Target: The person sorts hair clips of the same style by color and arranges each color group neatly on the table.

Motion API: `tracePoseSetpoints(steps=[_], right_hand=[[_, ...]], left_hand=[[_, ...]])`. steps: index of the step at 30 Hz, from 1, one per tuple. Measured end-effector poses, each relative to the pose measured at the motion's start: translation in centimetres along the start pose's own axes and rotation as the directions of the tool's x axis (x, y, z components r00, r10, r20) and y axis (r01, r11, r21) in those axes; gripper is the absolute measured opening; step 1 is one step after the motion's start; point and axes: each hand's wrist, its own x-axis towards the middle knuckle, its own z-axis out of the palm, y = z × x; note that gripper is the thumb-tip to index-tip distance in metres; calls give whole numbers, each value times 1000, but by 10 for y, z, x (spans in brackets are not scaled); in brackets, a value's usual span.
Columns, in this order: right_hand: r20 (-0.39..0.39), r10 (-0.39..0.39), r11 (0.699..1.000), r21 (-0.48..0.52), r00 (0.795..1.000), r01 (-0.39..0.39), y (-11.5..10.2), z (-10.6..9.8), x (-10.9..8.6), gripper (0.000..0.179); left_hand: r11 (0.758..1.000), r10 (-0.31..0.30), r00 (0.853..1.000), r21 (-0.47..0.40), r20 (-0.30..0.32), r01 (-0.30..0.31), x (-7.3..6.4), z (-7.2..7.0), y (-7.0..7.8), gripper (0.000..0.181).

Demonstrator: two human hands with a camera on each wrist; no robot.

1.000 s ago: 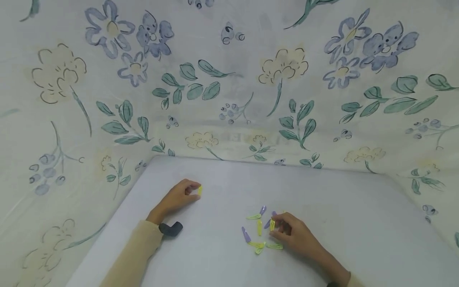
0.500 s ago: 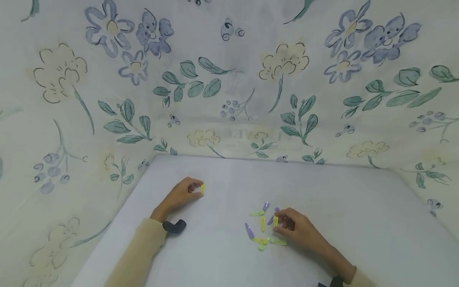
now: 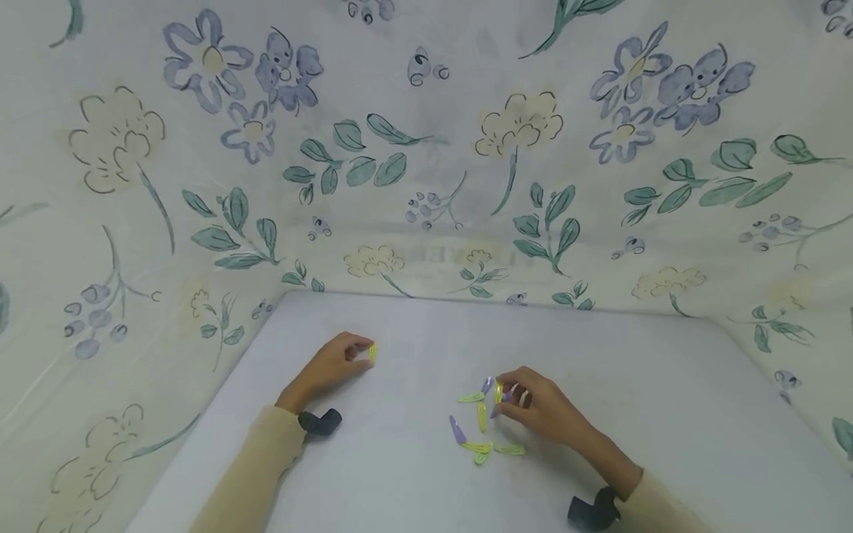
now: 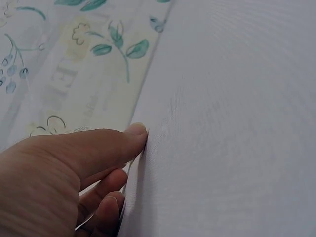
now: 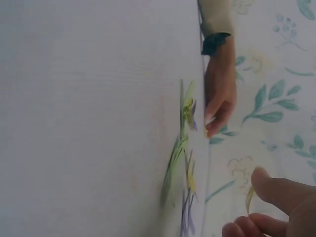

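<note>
Snap hair clips in yellow, lime green and purple lie loosely grouped on the white table. In the head view my left hand point(image 3: 336, 363) pinches a yellow hair clip point(image 3: 372, 352) upright between thumb and fingertips, left of the group. The left wrist view shows that hand point(image 4: 94, 168), but its clip is hidden there. At the group's far right, my right hand point(image 3: 549, 411) pinches another yellow hair clip point(image 3: 499, 392), also seen as a thin yellow clip point(image 5: 250, 200) in the right wrist view. A purple clip point(image 3: 494, 410) lies partly hidden by these fingers.
Nearest the right hand are a lime green clip point(image 3: 470, 397), a yellow clip point(image 3: 482, 417) and another purple clip point(image 3: 456, 429). A lime clip point(image 3: 509, 449) lies closer to me. Flower-patterned sheeting point(image 3: 426, 163) rises behind the white table point(image 3: 400, 459) and at its sides.
My right hand has moved away from me and slightly left across the group, still pinching its yellow clip. The left hand keeps its place and its clip. The head view has shifted slightly.
</note>
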Motion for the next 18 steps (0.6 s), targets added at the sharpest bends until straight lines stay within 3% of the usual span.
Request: tracePoseSetpoints(steps=[4, 11, 18], right_hand=[[-11, -38, 999, -31, 999, 38, -5, -2, 20, 37], [0, 30, 1000, -6, 1000, -30, -12, 0, 51, 42], [-9, -23, 1000, 15, 1000, 23, -26, 15, 83, 41]], left_hand=[[1000, -3, 1000, -2, -2, 3, 1, -2, 1, 44], [1000, -30, 999, -2, -13, 30, 4, 4, -2, 44], [999, -6, 1000, 34, -12, 6, 7, 3, -6, 45]])
